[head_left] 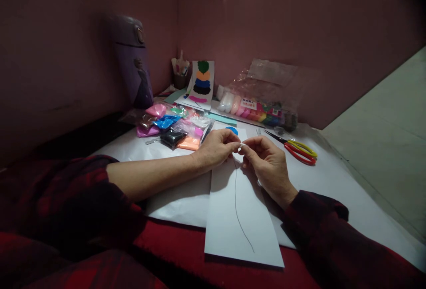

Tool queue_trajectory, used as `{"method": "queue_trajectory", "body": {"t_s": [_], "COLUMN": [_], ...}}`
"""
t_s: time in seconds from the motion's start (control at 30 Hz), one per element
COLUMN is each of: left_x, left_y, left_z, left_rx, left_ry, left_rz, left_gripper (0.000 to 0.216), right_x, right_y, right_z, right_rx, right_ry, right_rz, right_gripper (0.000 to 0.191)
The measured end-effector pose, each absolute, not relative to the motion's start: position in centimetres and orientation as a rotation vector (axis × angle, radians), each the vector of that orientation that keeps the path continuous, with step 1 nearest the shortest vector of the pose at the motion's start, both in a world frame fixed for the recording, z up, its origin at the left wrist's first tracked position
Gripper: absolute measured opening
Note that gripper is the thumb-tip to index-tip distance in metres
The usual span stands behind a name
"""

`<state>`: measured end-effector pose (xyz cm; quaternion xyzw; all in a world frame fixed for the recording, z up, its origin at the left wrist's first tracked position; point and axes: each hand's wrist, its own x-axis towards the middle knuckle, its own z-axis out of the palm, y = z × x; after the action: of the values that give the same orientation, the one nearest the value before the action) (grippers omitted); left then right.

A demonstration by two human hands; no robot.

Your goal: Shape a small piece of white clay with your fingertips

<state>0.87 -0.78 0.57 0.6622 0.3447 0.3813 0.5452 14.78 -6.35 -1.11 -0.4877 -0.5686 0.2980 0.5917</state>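
Note:
My left hand [219, 148] and my right hand [268, 164] meet over a narrow white card [244, 231]. Thumbs and fingertips of both are closed on a small piece of white clay [241, 146], which they partly cover. On the card beneath, a thin wavy dark line runs down from under my fingers. A blue textured clay patch [232, 131] lies at its far end, just beyond my hands. Scissors [299, 149] with red and yellow handles lie to the right of my right hand, blades half pointing left.
Several bags of coloured clay [169, 122] lie left of the card. Behind stand a purple bottle [133, 62], a cup of tools [180, 76] and a card with coloured clay bands [203, 98]. A clear pack of clay [253, 107] rests by the wall. White paper [179, 191] covers the table.

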Motion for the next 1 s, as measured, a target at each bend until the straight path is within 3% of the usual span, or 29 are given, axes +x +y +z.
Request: {"method": "queue_trajectory", "body": {"t_s": [1.0], "left_x": [1.04], "left_y": [-1.18], "left_z": [1.0], "left_rx": [1.387], "left_ry": [0.681], "left_rz": [0.942], "left_gripper": [0.011], "right_x": [14.99], "right_y": [-6.13], "right_z": [-1.08], "right_rx": [-1.223], "right_ry": [-1.243], "right_rz": [0.681], "right_gripper": [0.018]}}
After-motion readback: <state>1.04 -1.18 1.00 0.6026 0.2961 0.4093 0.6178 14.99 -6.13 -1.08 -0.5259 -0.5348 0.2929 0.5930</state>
